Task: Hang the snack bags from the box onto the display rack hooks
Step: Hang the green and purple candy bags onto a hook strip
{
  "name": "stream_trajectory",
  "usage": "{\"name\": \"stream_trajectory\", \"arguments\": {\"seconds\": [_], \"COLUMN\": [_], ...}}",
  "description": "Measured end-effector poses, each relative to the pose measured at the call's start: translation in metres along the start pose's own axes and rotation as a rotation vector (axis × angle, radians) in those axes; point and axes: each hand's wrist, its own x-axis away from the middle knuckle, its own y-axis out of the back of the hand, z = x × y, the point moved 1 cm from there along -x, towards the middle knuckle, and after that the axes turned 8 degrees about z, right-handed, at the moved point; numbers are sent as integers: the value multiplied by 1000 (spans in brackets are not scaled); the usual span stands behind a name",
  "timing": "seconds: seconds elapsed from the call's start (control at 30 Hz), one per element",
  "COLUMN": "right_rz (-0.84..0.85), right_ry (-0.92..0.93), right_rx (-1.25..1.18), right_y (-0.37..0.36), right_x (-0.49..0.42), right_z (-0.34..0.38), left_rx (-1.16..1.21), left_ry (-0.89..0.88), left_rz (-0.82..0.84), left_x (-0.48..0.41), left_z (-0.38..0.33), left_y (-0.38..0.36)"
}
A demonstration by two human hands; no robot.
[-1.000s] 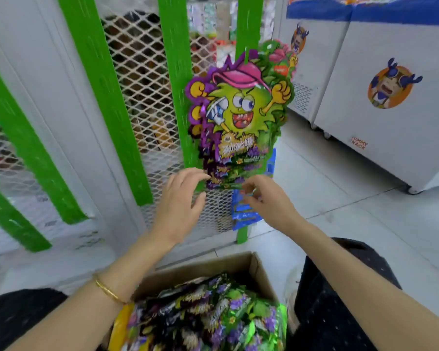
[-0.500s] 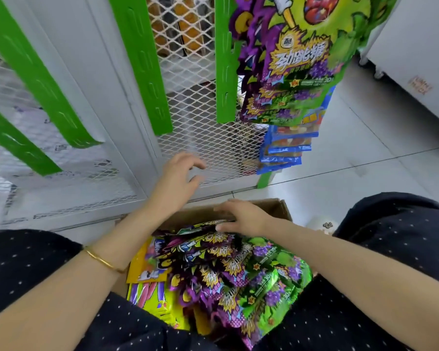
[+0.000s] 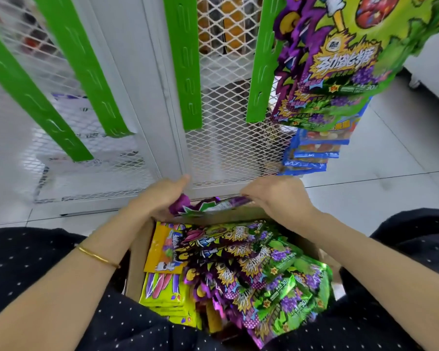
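Cardboard box [image 3: 138, 259] sat nearest, full of bags. At its far rim, the left hand [image 3: 160, 198] and right hand [image 3: 276, 196] gripped one bag [image 3: 208, 206], its long axis crosswise between them. Hung bags [image 3: 339, 72] on the rack [image 3: 228, 138] lay beyond, up-right, nearer the right hand.

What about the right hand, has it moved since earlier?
Yes. The right hand dropped from the hanging bags to the box rim, pinching a bag.

Big Chinese letters are printed on the hanging green and purple bag [image 3: 365, 46] at 1 o'clock, and "30" is seen just under them. "30" is also printed on the green bags [image 3: 289, 287] in the box [image 3: 137, 252] at 5 o'clock. Smaller words cannot be read.
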Motion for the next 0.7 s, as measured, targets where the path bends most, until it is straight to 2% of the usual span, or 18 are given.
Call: {"name": "stream_trajectory", "arguments": {"seconds": [0.07, 0.13, 0.2, 0.23, 0.3, 0.37, 0.43, 0.47, 0.57, 0.7], "right_rz": [-118, -248, -351, -374, -333, -156, 64, 110, -5, -166], "right_ry": [30, 84, 143, 160, 155, 123, 53, -2, -241, -375], "right_rx": [105, 192, 228, 239, 234, 163, 45, -19, -186, -273], "right_y": [10, 18, 23, 25, 27, 27, 29, 33, 61, 121], "right_x": [13, 23, 31, 35, 42, 49, 53, 52, 36, 0], "right_z": [0, 3, 7, 10, 8, 5, 7, 8, 7, -11], "left_rx": [296, 587, 811, 832, 794, 755, 687, 613, 296, 32], "left_ry": [100, 118, 54, -5, -154, -310, -451, -523, -710, -847], "left_rz": [241, 471, 556, 517, 280, 89, 17, 2, -61, -55], "left_x": [6, 13, 22, 24, 21, 22, 31, 37, 59, 88], "left_z": [3, 1, -8, -13, -19, -25, -34, -40, -66, -109], "left_y": [5, 3, -4, -8, -12, -8, -1, 2, 9, 29]}}
